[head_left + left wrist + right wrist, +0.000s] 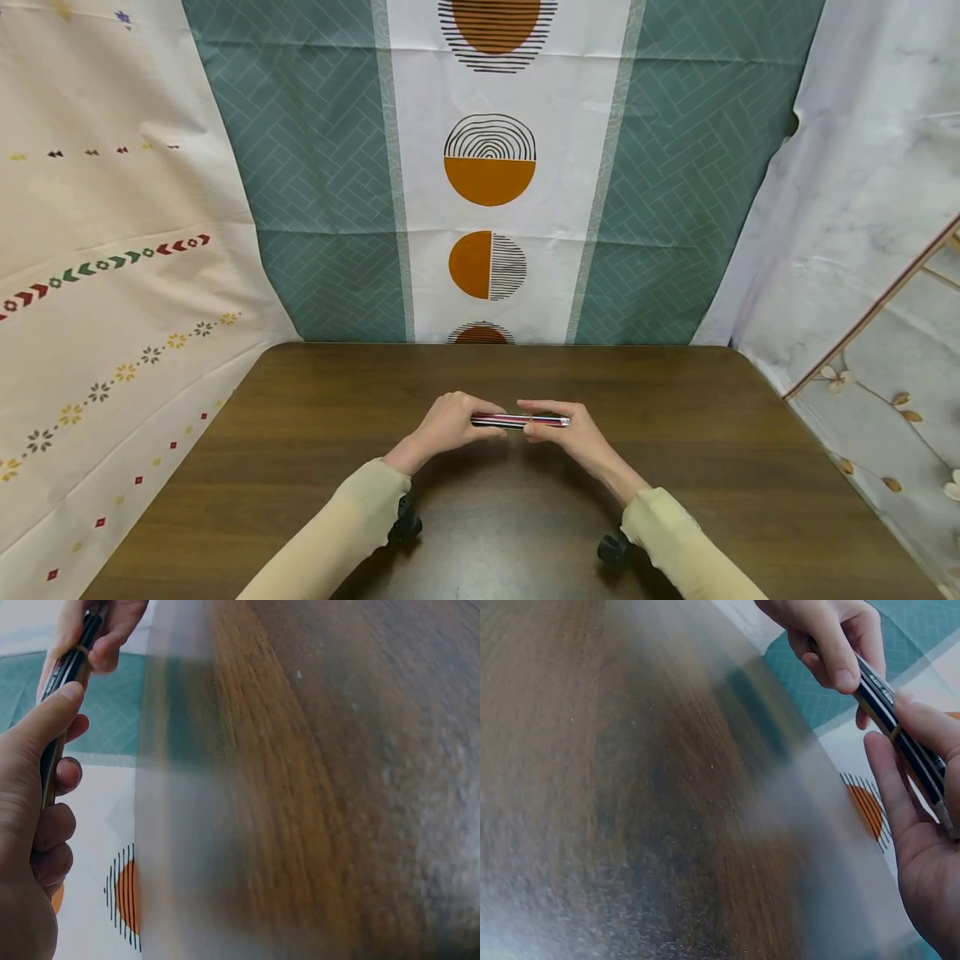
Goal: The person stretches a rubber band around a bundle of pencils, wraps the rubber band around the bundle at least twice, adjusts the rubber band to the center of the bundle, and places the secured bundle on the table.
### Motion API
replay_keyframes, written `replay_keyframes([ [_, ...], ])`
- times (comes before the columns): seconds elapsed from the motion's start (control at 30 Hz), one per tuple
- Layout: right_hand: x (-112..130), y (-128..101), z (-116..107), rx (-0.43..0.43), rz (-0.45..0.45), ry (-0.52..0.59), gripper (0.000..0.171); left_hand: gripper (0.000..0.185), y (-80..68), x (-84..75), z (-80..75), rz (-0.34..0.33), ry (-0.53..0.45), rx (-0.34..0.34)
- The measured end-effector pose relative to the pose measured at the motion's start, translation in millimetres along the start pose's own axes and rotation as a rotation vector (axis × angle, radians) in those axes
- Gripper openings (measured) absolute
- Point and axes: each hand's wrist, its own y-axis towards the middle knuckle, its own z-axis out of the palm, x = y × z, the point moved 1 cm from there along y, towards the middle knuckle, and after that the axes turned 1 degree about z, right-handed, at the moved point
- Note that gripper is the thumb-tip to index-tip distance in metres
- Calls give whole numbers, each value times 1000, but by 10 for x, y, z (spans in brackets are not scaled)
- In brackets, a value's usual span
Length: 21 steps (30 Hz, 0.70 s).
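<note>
A thin bundle of pencils point(510, 422), striped dark, white and red, is held level above the wooden table. My left hand point(447, 423) grips its left part, with the thumb along one side and the fingers curled behind. Fingers and thumb of my right hand point(579, 433) pinch the other end. A narrow tan rubber band point(895, 733) circles the pencils between the two hands, close to the right fingertips. In the left wrist view the dark pencils point(51, 761) slant through the left fist. The hands hide parts of both ends.
Below the hands spreads a brown wooden table point(330, 392). A patterned teal and white cloth point(487, 92) hangs behind its far edge, with a cream cloth point(112, 275) on the left and a marbled white one point(847, 208) on the right.
</note>
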Motion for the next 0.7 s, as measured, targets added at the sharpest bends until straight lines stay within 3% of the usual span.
replay_keyframes([
  [0.13, 24, -15, -30, 15, -12, -41, 51, 23, 6, 15, 3, -13, -14, 7],
  [0.3, 107, -5, -146, 13, -73, -119, 23, 21, 12, 21, -34, -47, -79, 58],
  [0.47, 207, 23, -249, 78, -66, -197, 13, 23, 13, 29, -83, -36, -173, 126],
  [0.7, 203, 56, -207, 135, -111, -151, 17, 26, -5, 20, -112, -39, -292, 134],
])
